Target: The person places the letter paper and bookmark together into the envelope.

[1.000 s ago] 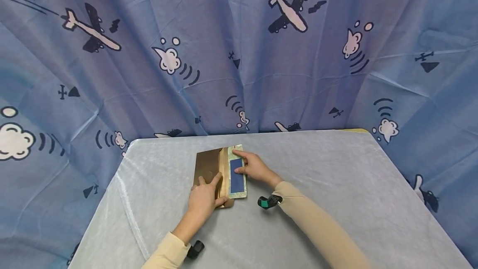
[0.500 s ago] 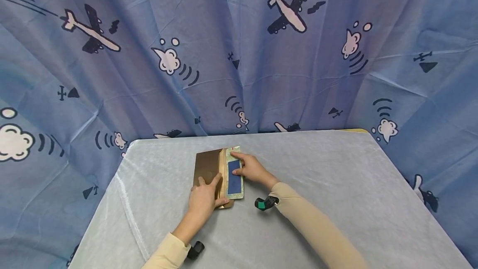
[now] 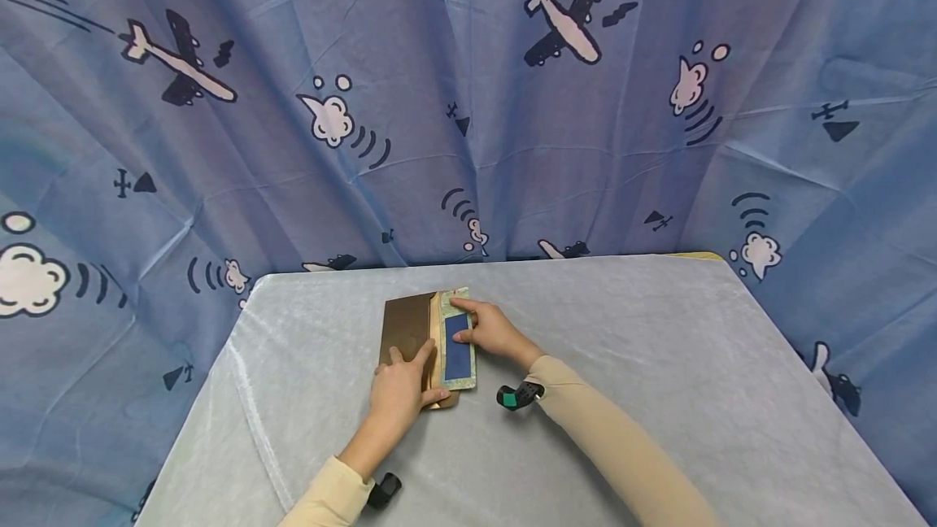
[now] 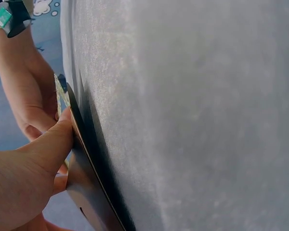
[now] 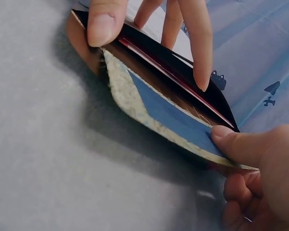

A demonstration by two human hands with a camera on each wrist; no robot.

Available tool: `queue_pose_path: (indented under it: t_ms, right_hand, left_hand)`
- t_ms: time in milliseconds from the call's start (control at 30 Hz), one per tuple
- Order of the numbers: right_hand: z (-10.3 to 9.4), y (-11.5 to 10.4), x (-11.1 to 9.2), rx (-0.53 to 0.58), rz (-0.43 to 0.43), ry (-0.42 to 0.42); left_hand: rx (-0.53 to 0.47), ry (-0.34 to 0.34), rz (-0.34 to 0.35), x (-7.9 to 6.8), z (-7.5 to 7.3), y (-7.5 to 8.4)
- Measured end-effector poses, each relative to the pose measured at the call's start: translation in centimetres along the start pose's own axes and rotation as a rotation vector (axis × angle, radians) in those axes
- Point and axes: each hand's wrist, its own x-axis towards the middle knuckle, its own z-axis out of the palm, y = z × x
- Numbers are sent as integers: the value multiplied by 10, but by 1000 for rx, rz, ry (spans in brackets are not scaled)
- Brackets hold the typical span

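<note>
A dark brown envelope (image 3: pixel 406 317) with a gold-toned inside lies on the table, its mouth facing right. My left hand (image 3: pixel 396 386) rests on it with fingers spread, the thumb pressing near the lower corner of the open flap. In the right wrist view a red-edged sheet (image 5: pixel 156 67) shows inside the mouth. My right hand (image 3: pixel 501 333) pinches a pale green patterned card (image 3: pixel 459 385) with a blue panel (image 5: pixel 166 115), thumb on top and other fingers beneath. The card overlaps the flap, its left edge right at the envelope's mouth.
The table has a pale grey cloth (image 3: pixel 659 372). Behind it hangs a blue curtain (image 3: pixel 410 185) printed with airplanes and clouds. Black wrist devices (image 3: pixel 521 395) sit on both wrists, close over the cloth.
My right hand has slid the card a little to the left, closer to the envelope's mouth. The left hand and the envelope have stayed put.
</note>
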Motion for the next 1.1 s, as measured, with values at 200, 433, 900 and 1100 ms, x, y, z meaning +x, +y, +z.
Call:
queue_pose_path:
  t_ms: [200,433,900,1100]
  right_hand:
    - [1,-2,0,13,-1,-25]
    - [4,-3,3,6,2,-35]
    - [11,-4,8,-3,10,-49]
    - [11,-4,11,-6,9,-54]
  left_hand:
    - [-9,-2,-3,0,1,0]
    - [-27,-11,-14,1,0,1]
    - [-20,-20,-23,0,0,1]
    - [-28,-10,-22,0,-1,1]
